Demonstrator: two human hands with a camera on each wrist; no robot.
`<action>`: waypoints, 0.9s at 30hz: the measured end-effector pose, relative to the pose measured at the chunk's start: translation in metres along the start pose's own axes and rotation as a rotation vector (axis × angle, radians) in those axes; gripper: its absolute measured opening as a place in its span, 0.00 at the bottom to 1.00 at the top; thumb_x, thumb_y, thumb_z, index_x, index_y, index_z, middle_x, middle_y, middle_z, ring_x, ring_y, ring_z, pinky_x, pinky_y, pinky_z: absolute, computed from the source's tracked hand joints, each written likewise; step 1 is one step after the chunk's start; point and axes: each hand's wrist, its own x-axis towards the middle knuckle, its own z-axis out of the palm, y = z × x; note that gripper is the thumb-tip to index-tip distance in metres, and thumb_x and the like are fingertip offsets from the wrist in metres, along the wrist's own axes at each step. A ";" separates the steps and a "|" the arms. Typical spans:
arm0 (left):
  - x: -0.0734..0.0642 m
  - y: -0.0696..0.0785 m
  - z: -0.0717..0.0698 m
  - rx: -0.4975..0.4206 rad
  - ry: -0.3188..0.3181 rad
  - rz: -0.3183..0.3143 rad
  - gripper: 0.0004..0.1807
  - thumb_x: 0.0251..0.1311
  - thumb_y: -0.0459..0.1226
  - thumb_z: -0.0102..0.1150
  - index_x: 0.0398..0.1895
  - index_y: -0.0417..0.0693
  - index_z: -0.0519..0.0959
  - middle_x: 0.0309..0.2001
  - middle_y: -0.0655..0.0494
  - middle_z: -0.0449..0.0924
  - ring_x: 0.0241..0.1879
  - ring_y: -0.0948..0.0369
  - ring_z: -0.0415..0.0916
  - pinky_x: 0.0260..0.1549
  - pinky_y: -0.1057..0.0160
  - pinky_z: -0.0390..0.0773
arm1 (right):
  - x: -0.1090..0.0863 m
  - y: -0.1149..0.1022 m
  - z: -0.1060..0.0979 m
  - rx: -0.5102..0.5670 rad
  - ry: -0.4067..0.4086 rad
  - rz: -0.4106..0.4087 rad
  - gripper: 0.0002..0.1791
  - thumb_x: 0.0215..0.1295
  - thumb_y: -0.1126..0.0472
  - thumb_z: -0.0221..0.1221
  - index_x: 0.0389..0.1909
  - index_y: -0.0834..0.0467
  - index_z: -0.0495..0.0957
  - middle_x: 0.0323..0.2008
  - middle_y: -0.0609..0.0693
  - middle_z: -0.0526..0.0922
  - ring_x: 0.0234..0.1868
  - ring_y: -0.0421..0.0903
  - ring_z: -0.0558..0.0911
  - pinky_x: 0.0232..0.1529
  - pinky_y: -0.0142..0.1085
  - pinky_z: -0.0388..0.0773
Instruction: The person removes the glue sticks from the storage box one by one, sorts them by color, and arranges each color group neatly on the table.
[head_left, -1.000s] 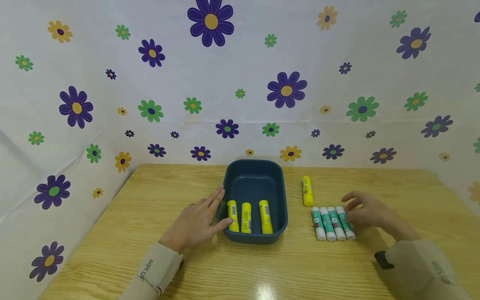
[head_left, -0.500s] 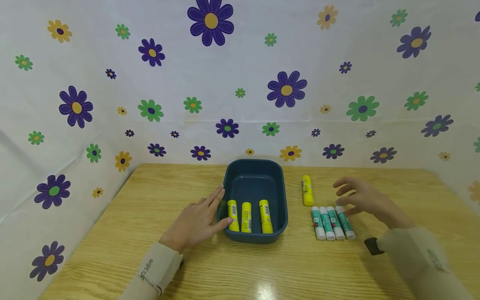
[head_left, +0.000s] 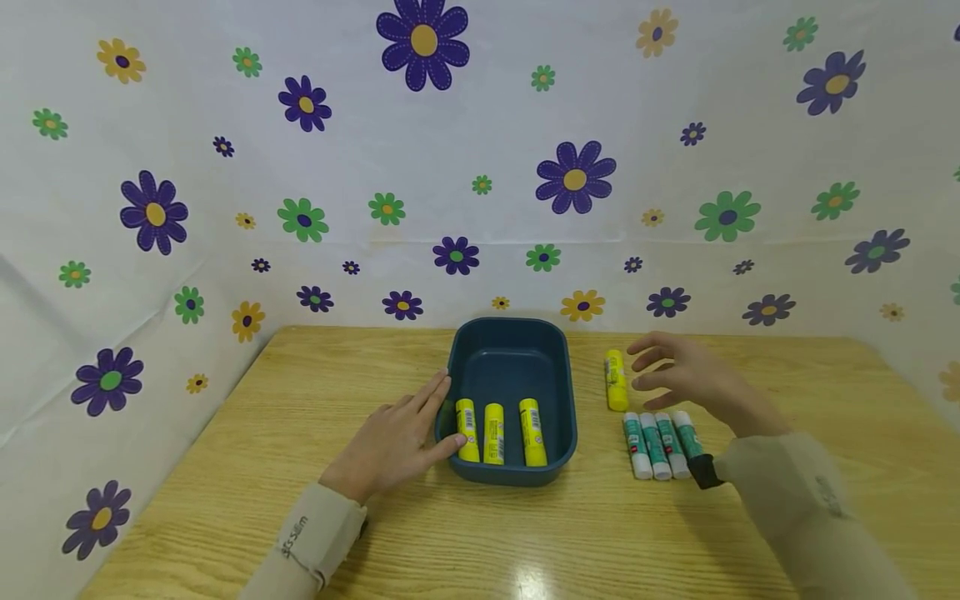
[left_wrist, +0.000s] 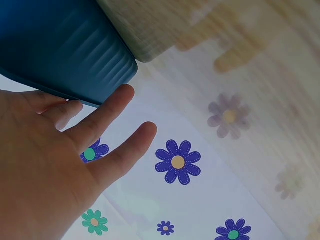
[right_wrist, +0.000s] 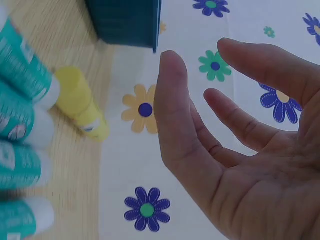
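My left hand rests on the left rim of a dark blue plastic bin, its fingers straight and the thumb over the edge. Three yellow glue sticks lie inside, among them the right one. My right hand hovers with bent, spread fingers and nothing between them, just right of a lone yellow glue stick on the table. In the right wrist view, the hand shows the same empty gap. Below it, several green-and-white glue sticks lie side by side; the right sleeve strap overlaps the rightmost.
The wooden table carries everything. A white flowered cloth stands behind and along the sides. In the left wrist view, the bin's ribbed outer wall shows by the fingers.
My right hand has moved left and away from me, from the green-and-white glue sticks to beside the lone yellow one. My left hand and the bin have stayed put.
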 end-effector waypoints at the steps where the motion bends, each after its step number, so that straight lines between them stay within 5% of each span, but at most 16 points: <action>1: 0.000 0.000 0.000 0.000 0.001 0.000 0.47 0.72 0.64 0.43 0.81 0.41 0.52 0.80 0.47 0.49 0.69 0.40 0.66 0.62 0.37 0.70 | 0.001 -0.002 0.002 0.004 -0.002 -0.005 0.29 0.68 0.70 0.60 0.66 0.73 0.62 0.55 0.72 0.70 0.48 0.61 0.80 0.42 0.50 0.86; 27: -0.001 0.000 0.000 0.004 0.000 -0.003 0.47 0.72 0.64 0.43 0.81 0.41 0.52 0.80 0.49 0.48 0.71 0.42 0.63 0.63 0.38 0.68 | 0.039 -0.036 0.060 0.171 -0.048 -0.024 0.29 0.65 0.74 0.60 0.65 0.74 0.64 0.53 0.70 0.71 0.46 0.58 0.80 0.44 0.52 0.85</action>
